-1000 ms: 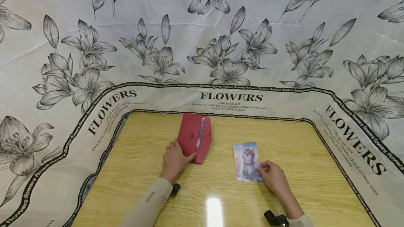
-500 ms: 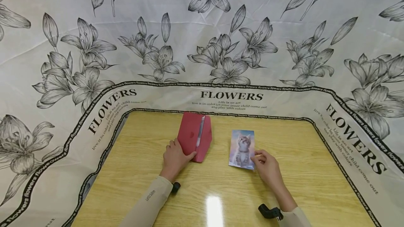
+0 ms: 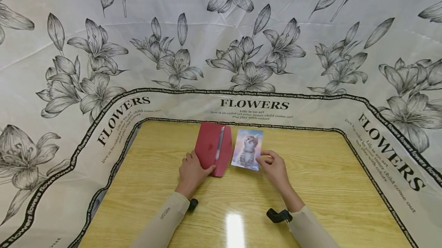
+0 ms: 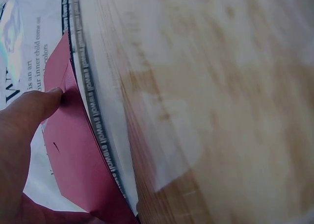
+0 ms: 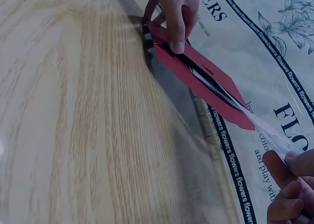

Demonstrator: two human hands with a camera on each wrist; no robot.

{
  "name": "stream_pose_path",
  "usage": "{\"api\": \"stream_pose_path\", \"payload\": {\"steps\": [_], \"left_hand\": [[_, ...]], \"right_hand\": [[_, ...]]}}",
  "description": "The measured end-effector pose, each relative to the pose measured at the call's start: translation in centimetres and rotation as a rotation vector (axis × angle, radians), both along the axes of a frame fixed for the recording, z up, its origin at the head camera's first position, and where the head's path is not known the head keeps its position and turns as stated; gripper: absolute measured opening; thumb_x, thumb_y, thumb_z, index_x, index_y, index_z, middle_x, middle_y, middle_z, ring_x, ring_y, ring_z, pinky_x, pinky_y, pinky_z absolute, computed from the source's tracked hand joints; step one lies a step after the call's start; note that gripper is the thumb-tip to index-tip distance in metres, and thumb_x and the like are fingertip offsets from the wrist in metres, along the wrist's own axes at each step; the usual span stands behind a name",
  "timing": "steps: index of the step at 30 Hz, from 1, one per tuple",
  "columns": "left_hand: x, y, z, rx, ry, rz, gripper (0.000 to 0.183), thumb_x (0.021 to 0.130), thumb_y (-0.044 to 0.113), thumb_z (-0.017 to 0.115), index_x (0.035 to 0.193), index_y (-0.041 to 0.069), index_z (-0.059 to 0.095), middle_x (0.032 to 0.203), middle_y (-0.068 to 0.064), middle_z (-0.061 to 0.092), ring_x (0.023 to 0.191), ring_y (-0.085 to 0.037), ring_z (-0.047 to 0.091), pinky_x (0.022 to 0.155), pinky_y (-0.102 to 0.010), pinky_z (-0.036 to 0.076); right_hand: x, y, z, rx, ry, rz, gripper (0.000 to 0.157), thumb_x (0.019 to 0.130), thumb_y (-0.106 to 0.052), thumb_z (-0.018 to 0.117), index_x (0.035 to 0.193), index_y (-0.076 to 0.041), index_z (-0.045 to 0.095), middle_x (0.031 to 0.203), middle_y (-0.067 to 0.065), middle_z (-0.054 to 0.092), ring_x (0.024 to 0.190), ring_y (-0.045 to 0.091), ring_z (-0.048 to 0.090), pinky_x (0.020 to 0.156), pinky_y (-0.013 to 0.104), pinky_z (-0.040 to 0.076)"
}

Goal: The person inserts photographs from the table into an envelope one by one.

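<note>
A red envelope (image 3: 207, 144) is held by my left hand (image 3: 194, 172) at its near end. The thumb (image 4: 53, 100) presses its face beside the slot, and the fingers lie along the far edge. Its pointed flap stands open to the right, with a pale paper edge (image 3: 219, 144) showing in the slot. Just right of the flap, my right hand (image 3: 275, 168) pinches a kitten picture card (image 3: 248, 146) by its lower right edge, between thumb and fingertips. In the right wrist view the card (image 5: 267, 129) appears nearly edge-on, overlapping the envelope's far end.
Both hands work over a wood-grain table (image 3: 310, 163). A white cloth with printed flowers (image 3: 255, 104) rises as a wall behind and on both sides. Black wrist devices (image 3: 279, 215) sit on both wrists, and light glares off the table front.
My right hand has carried the kitten card left and away from me, from the right of the table to beside the envelope's flap. The left hand and envelope have stayed put.
</note>
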State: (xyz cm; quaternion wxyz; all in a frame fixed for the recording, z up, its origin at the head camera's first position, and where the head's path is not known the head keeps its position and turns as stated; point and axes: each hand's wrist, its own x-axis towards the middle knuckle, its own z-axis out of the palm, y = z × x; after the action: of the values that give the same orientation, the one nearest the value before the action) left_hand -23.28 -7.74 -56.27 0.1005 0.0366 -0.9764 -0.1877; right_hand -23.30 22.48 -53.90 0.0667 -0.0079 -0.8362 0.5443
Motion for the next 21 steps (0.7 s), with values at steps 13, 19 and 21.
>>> {"api": "stream_pose_path", "payload": {"steps": [13, 19, 21], "left_hand": [[-0.2, -0.1, -0.4, -0.004, -0.023, 0.012, 0.108, 0.081, 0.073, 0.082, 0.144, -0.009, 0.050, 0.118, -0.024, 0.060, 0.102, -0.037, 0.063, 0.079, -0.051, 0.062], [-0.2, 0.0, -0.4, -0.014, -0.026, 0.012, 0.110, 0.081, 0.074, 0.081, 0.146, -0.009, 0.049, 0.121, -0.025, 0.061, 0.104, -0.037, 0.063, 0.079, -0.051, 0.062], [-0.3, -0.1, -0.4, -0.012, -0.024, 0.012, 0.110, 0.081, 0.074, 0.081, 0.147, -0.009, 0.049, 0.121, -0.025, 0.061, 0.104, -0.038, 0.064, 0.079, -0.051, 0.062]], "right_hand": [[-2.9, -3.8, -1.3, -0.079, -0.029, 0.051, 0.027, 0.099, -0.012, 0.078, 0.121, 0.002, 0.071, 0.078, 0.018, 0.076, 0.048, 0.008, 0.044, 0.049, 0.025, 0.037], [-3.6, -4.7, -1.9, -0.078, -0.047, 0.063, 0.026, 0.100, -0.013, 0.078, 0.121, 0.000, 0.071, 0.075, 0.014, 0.075, 0.048, 0.009, 0.041, 0.049, 0.025, 0.035], [-3.8, -4.9, -2.0, -0.080, -0.052, 0.060, 0.026, 0.100, -0.013, 0.078, 0.121, 0.000, 0.072, 0.073, 0.014, 0.075, 0.048, 0.008, 0.041, 0.049, 0.025, 0.035]]}}
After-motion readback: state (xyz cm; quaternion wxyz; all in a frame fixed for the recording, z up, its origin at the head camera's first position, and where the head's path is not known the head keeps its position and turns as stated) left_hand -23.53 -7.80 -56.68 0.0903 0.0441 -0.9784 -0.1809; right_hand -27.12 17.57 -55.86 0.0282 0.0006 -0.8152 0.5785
